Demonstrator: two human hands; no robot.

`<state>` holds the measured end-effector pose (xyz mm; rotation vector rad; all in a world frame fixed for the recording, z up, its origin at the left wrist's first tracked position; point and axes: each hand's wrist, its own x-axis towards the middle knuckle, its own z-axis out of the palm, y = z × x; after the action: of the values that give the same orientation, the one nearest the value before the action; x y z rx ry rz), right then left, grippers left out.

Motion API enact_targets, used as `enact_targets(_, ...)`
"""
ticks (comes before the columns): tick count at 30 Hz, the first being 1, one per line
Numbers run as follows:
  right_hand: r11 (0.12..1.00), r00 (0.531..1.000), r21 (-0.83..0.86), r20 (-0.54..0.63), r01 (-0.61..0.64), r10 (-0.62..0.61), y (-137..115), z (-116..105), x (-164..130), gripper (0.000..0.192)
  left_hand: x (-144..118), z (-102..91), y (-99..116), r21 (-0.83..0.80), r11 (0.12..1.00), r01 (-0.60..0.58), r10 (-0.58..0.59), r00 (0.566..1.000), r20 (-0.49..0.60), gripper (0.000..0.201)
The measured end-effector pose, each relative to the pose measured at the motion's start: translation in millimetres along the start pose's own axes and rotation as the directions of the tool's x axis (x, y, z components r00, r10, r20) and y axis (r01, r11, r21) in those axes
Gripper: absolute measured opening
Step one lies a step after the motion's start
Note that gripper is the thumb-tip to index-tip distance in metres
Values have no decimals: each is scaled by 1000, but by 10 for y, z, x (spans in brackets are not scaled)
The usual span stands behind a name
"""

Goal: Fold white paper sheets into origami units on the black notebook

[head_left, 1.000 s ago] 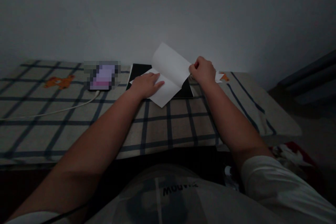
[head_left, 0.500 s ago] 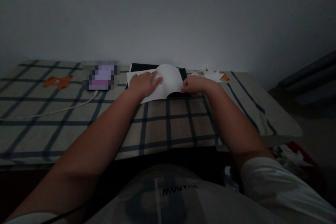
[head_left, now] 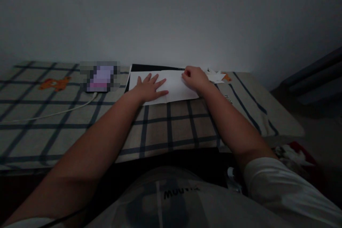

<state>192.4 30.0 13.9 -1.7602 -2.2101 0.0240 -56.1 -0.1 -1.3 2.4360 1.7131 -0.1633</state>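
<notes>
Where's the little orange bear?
The bear is printed on the checked cloth, far left in the head view, left of the phone.

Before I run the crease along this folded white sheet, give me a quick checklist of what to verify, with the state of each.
1. Folded paper lies flat on the black board: ok.
2. Left hand spread flat on the paper's left part, pinning it: ok.
3. Right hand rests on the paper's right far edge, fingers curled: ok.
4. Paper edges aligned after the fold: cannot tell, the light is dim.
5. Small paper pieces lie apart from the sheet, to its right: ok.
6. White cable lies left of the sheet, apart from it: ok.
</notes>
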Motion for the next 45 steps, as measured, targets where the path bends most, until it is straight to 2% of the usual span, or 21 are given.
enact_targets(2, 983, 987, 84, -33, 160, -158, 20, 176, 47, 46, -20, -21, -1, 6, 1000, -8, 8, 1000, 23, 82)
enact_targets(3, 966, 970, 99, 10, 241, -243, 21, 248, 67, 54, -30, -31, -5, 6, 1000, -13, 13, 999, 30, 83)
enact_targets(5, 955, 947, 88, 134, 282, -292, 9, 353, 98, 69, -45, -47, -17, 1, 1000, -18, 18, 1000, 12, 82)
enact_targets(8, 960, 915, 68, 289, 273, -281, -33, 421, 120, 75, -43, -44, -43, -7, 999, -34, 33, 993, -117, 72)
enact_targets(10, 960, 903, 50, 329, 277, -278, -59, 429, 116, 74, -17, -19, -71, -2, 998, -56, 54, 975, -217, 65)
enact_targets(12, 956, 899, 34, 331, 291, -285, -74, 427, 103, 73, 24, 18, -109, -7, 998, -68, 64, 963, -261, 63)
enact_targets(17, 955, 899, 1, 339, 296, -278, -89, 417, 80, 78, 119, 97, -185, -28, 999, -43, 38, 987, -153, 68)
enact_targets(24, 964, 892, -33, 389, 263, -230, -191, 378, 35, 79, 117, 77, -136, -13, 1000, -18, 16, 993, -119, 70)
enact_targets(45, 985, 911, -24, 384, 169, -147, -377, 424, -69, 81, 122, 80, -108, -17, 1000, 2, -4, 993, -121, 70)
